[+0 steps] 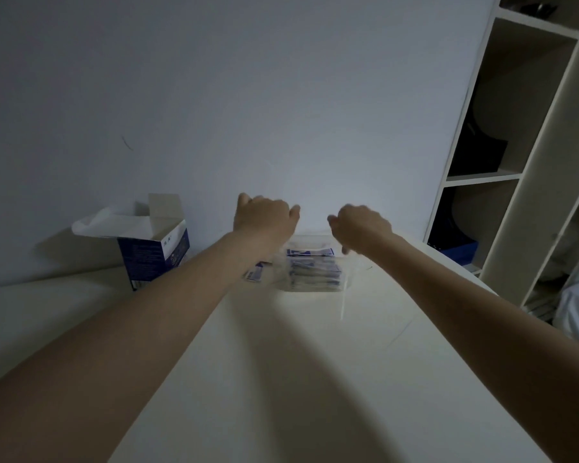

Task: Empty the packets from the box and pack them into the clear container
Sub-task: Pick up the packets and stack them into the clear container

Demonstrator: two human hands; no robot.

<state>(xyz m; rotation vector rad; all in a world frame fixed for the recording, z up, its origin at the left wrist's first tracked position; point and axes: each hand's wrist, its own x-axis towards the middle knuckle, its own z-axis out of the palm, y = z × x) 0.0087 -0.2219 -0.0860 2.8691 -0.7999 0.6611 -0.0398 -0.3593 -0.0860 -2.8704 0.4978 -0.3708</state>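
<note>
A white tabletop [315,362] stood against a pale wall [248,95], with a shelf unit [522,145] at the right. The blue and white box [154,252] stood open at the left, and the clear container [315,270] near the middle held stacked packets [316,274], with one more packet [255,274] lying just beside its left side. The left hand [264,217] and right hand [361,225] hung above the container with fingers curled; whether either gripped anything I could not tell.

Both forearms bare, no sleeves or jewellery.
</note>
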